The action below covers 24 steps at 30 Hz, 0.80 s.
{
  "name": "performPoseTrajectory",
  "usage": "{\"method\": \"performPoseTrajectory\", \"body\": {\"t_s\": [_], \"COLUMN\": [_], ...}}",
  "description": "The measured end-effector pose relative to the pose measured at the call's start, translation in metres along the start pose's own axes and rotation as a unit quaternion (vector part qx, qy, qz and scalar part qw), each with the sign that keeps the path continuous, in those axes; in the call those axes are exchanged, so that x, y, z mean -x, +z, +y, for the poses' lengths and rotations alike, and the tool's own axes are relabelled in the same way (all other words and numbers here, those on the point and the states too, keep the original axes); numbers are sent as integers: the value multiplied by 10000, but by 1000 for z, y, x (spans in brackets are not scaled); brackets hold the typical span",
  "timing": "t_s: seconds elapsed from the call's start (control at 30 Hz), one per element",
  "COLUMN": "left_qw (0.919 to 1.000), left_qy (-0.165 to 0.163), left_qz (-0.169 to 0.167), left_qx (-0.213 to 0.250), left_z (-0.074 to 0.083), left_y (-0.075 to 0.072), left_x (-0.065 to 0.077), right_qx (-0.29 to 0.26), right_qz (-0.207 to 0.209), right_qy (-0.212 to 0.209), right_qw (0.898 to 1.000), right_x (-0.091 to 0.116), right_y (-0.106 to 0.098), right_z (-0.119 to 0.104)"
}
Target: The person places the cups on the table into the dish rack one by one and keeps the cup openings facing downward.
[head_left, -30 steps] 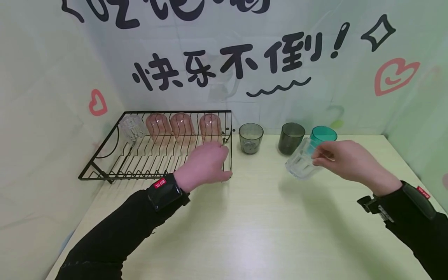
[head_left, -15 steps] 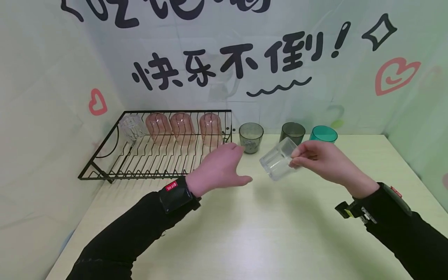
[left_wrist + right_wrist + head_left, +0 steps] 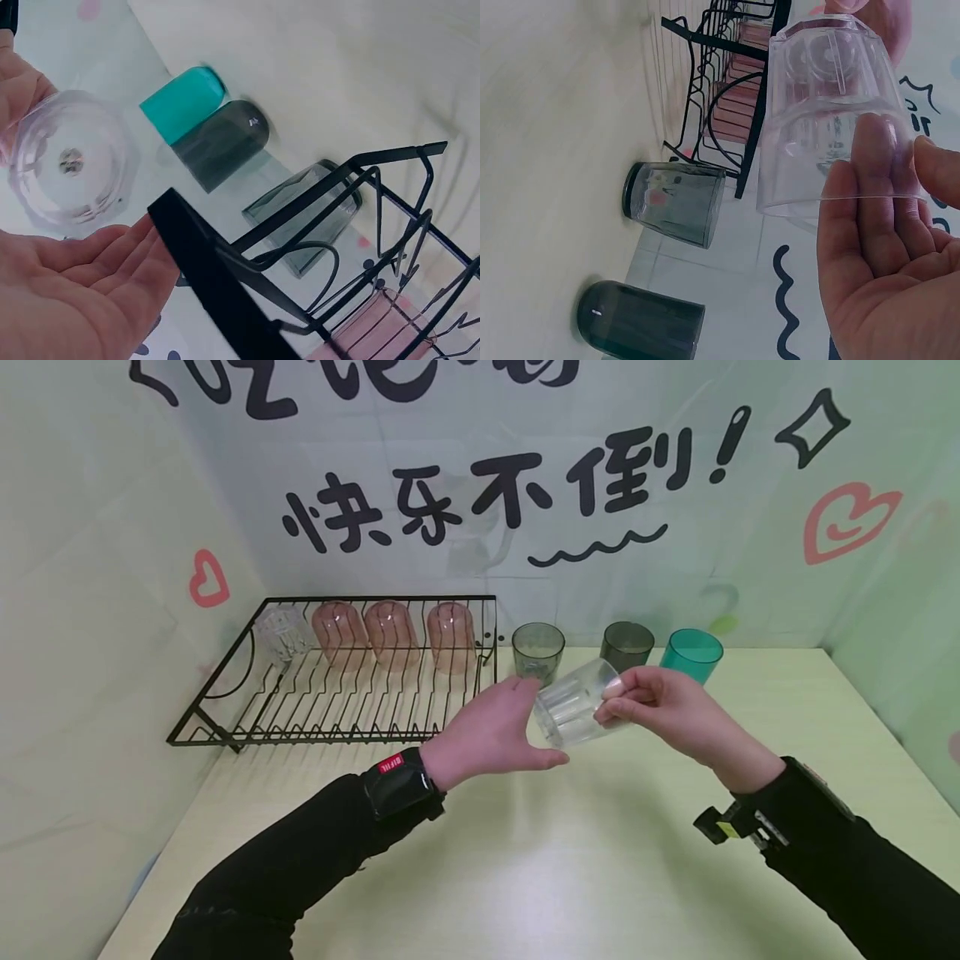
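Two bare hands frame one clear glass point(image 3: 573, 708), which hangs tilted above the table point(image 3: 510, 868), its base towards the left hand point(image 3: 491, 731). The right hand point(image 3: 678, 714) pinches the rim, thumb outside, fingers inside. The left is spread and unclenched beside the base, palm turned inward; whether its fingertips touch is hard to tell. Both forearms reach in from the lower corners, sleeves cut off.

Just behind stand three glasses: one grey glass point(image 3: 537, 643), its lower part covered by the left fingertips; one dark glass point(image 3: 628, 642) and one teal glass point(image 3: 692, 652), their lower portions hidden. Leftward, the black rack point(image 3: 300, 742) holds four: three pink glasses point(image 3: 390, 631) and one colourless tumbler point(image 3: 283, 633), blurred behind wires. The wall's top lettering point(image 3: 405, 378) is cropped.
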<state>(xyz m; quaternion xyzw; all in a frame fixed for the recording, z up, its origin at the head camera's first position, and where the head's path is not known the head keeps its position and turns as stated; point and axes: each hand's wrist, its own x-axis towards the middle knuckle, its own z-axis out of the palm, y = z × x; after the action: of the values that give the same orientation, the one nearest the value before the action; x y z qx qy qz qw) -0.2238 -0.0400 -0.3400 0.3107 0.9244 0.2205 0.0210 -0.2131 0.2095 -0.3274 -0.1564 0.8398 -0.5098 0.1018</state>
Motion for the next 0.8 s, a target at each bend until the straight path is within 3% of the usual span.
{"method": "performPoseTrajectory", "body": {"t_s": [0.5,0.8], "left_qw": [9928,9867], "left_qy": [330,613], "left_qz": [632,1224], "left_qx": [961,881], "left_z": [-2,-4], "left_y": [6,1], "left_x": [2,6], "right_qx": [-415,-1099], "right_qz": [-68,-203], "right_qy": [27,-294], "right_qw": [9991,9933], "right_x": [0,-1], "right_y": [4,4], "right_z": [5,11]}}
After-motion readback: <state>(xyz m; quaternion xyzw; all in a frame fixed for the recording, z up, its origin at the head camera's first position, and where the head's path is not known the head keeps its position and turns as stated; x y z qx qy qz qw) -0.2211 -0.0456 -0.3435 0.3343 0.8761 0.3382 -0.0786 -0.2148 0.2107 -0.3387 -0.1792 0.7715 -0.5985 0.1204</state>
